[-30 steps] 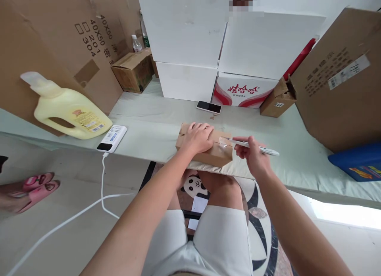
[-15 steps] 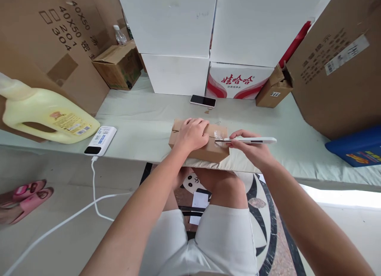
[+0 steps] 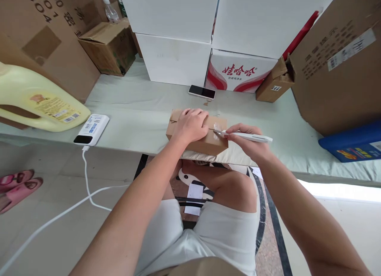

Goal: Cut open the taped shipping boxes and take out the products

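Brown cardboard box [image 3: 205,146] sits near the front edge of the cloth-covered counter [image 3: 133,109], its top marked by a seam and a patch of clear tape [image 3: 216,126]. The left hand [image 3: 192,125] lies over the top, fingers bent toward the far side; whether they grip there cannot be told. Fingers of the right hand [image 3: 253,150] pinch a white knife [image 3: 259,138], its blade at the tape. Doing it well likely means a shallow blade, short strokes along the seam, and left fingers clear of the cutting line, sparing any contents. Those remain out of sight under the flaps. White boxes [image 3: 175,58] and a red-and-white carton [image 3: 233,71] stand behind, insides hidden; the fill of the yellow jug [image 3: 44,97], at left, is unclear.
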{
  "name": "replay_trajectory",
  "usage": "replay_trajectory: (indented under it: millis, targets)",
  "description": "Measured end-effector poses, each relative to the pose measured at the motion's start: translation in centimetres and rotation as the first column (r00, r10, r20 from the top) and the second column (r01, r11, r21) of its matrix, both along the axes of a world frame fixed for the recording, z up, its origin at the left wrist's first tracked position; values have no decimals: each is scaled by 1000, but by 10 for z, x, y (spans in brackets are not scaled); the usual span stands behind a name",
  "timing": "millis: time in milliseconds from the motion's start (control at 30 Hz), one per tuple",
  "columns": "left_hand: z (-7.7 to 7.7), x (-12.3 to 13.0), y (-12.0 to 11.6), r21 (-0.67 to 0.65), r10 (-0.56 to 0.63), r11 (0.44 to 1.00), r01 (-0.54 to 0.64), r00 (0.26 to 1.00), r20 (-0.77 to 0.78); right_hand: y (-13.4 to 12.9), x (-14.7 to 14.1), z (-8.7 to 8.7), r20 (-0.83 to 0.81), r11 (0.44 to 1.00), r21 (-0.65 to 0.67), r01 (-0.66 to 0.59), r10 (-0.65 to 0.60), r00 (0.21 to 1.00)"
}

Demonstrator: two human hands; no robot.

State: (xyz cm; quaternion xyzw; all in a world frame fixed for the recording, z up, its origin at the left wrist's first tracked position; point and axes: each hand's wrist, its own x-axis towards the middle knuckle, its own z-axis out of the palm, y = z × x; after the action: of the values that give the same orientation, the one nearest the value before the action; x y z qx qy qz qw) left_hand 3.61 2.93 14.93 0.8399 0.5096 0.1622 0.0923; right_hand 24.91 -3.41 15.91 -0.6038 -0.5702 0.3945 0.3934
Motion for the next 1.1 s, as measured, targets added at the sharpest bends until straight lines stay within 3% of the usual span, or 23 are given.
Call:
replay_trajectory:
  millis: [200,333,467,567,667,767,933,1100]
  targets:
    - [0,-1,-1,9,0,1000,0,1000,20,5,-15,-6,-278,986,-98,132,-155,948]
    - [0,-2,-1,18,-7,1000,7,1000,21,10,-19,-1,-301,990,-89,111,-133,944]
    - [-2,-4,-2,25,-15,1000,14,999,43,2,3,0,-244,985,-73,159,-172,955]
    - [-3,-4,-2,35,-15,999,13,998,66,-7,32,-12,-229,980,7,199,-193,954]
    - [-1,-6,-2,64,-23,998,17,994,103,-11,61,-37,72,962,147,228,-240,968]
    - [7,-14,-6,124,-13,992,-1,993,117,-6,78,-68,406,965,175,193,-249,879]
    - [14,-41,-25,144,132,979,-147,986,105,21,87,-103,434,977,118,179,-213,875]
    - [6,-57,-37,37,82,996,-83,996,34,32,78,-98,383,976,93,198,-219,897]
